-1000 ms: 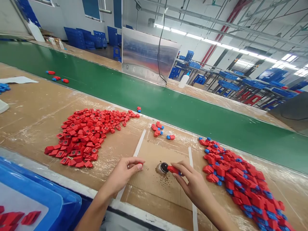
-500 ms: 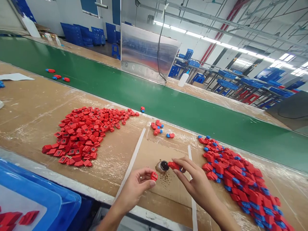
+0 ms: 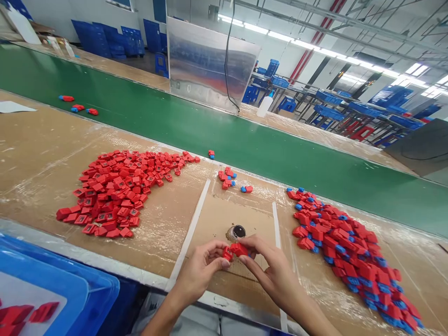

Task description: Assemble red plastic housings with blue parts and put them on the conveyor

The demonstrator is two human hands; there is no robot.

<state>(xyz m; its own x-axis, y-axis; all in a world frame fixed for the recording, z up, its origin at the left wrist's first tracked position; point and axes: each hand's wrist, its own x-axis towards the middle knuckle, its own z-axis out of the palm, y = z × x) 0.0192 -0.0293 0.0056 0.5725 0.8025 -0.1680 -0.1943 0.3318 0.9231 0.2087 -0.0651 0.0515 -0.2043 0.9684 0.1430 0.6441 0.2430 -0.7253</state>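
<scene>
My left hand (image 3: 205, 267) pinches a small red plastic block (image 3: 227, 253) with a recess in its face. Close against it, a red-and-blue plastic piece (image 3: 240, 249) is held between the thumb and fingers of my right hand (image 3: 263, 261); its blue end is mostly covered by the fingers. The two parts meet or nearly meet; I cannot tell whether they touch. Just beyond my fingers stands a small round pot of dark liquid (image 3: 238, 231), on a sheet of cardboard (image 3: 217, 224) marked off by white tape strips.
A heap of red blocks (image 3: 115, 186) lies on the left, and a heap of red-and-blue pieces (image 3: 343, 242) on the right. Behind runs a green conveyor belt (image 3: 147, 112) carrying a few pieces. A blue bin (image 3: 94, 289) sits at lower left. A metal panel (image 3: 206, 65) rises beyond the belt.
My right hand has moved from the pot's edge toward me and left, bringing its piece up to the block in my left hand. The view has shifted slightly.
</scene>
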